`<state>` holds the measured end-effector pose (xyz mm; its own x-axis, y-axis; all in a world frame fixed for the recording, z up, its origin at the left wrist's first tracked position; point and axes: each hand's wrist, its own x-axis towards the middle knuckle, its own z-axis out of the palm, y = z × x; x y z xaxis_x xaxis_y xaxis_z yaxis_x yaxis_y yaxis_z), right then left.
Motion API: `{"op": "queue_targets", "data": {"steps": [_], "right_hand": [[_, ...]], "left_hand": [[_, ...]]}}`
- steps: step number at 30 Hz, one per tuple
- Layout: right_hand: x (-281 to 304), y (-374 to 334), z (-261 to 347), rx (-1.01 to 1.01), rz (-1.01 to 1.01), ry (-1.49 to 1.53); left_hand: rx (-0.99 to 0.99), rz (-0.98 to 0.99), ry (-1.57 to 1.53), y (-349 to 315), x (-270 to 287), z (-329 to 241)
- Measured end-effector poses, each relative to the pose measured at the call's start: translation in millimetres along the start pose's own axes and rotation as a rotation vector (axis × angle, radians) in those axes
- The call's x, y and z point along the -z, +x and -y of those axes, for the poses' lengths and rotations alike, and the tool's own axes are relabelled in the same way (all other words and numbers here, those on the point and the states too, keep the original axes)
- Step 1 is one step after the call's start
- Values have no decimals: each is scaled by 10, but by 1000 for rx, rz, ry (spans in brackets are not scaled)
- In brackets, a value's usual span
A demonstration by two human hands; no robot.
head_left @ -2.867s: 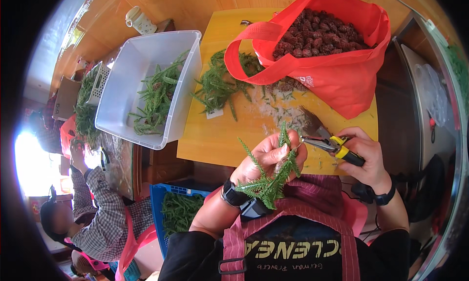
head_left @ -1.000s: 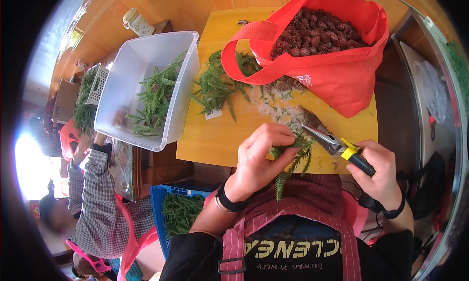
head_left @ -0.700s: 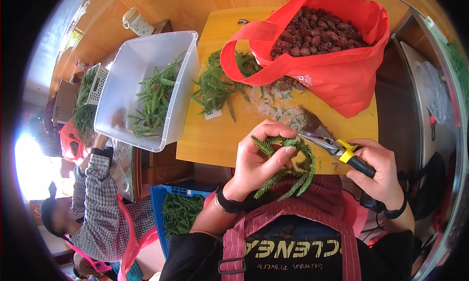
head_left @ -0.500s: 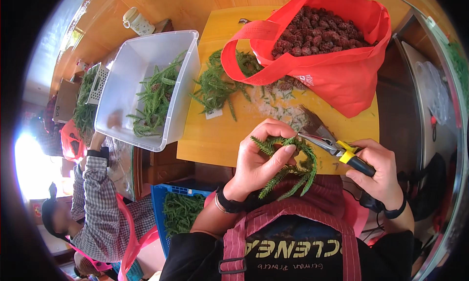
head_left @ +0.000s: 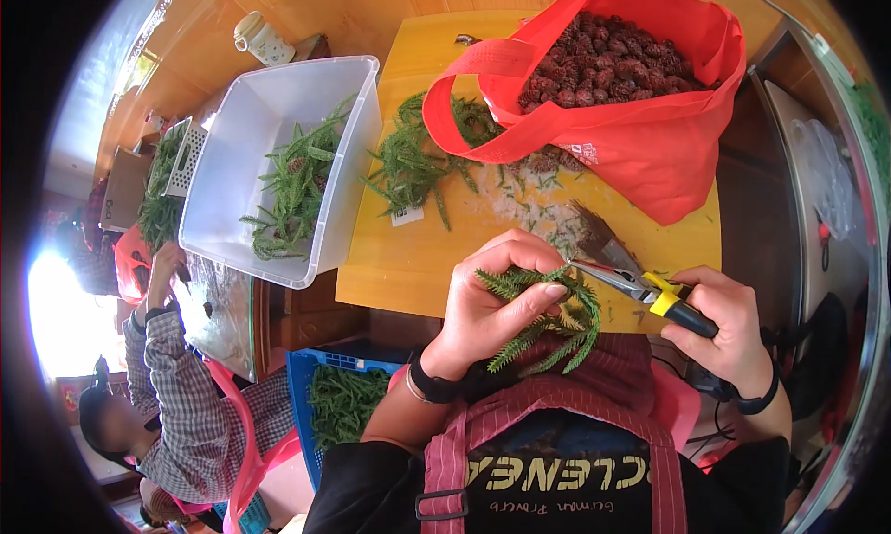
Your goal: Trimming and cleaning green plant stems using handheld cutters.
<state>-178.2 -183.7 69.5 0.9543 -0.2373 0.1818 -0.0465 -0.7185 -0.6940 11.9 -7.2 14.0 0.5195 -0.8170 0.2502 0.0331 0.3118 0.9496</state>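
My left hand (head_left: 487,302) pinches a green pine sprig (head_left: 583,322), its needled stems curling round and hanging below the fingers. My right hand (head_left: 726,322) grips pliers (head_left: 620,276) with black and yellow handles. The plier jaws point left and meet the top of the sprig, close to my left thumb and forefinger. Exactly what the tips bite on is too small to tell. Both hands are just past the near edge of the yellow board (head_left: 399,274).
A red bag (head_left: 650,154) full of pine cones (head_left: 603,65) stands at the far right, with green sprigs (head_left: 413,167) beside it. Left are a clear plastic tub (head_left: 218,200) and a co-worker (head_left: 200,413) in a checked shirt. A blue crate (head_left: 302,386) of greenery sits lower left.
The pliers and my right hand have shifted slightly right and down, and the sprig has turned a little. The co-worker's hand has moved away from the tub's near corner.
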Motion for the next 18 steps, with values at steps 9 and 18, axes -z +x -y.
{"op": "queue_targets", "data": {"steps": [9, 18], "right_hand": [[173, 55, 17, -207, 263, 131], [289, 177, 53, -556, 510, 644]], "left_hand": [[-29, -18, -53, -7, 12, 68], [-215, -17, 170, 1, 21, 124]]}}
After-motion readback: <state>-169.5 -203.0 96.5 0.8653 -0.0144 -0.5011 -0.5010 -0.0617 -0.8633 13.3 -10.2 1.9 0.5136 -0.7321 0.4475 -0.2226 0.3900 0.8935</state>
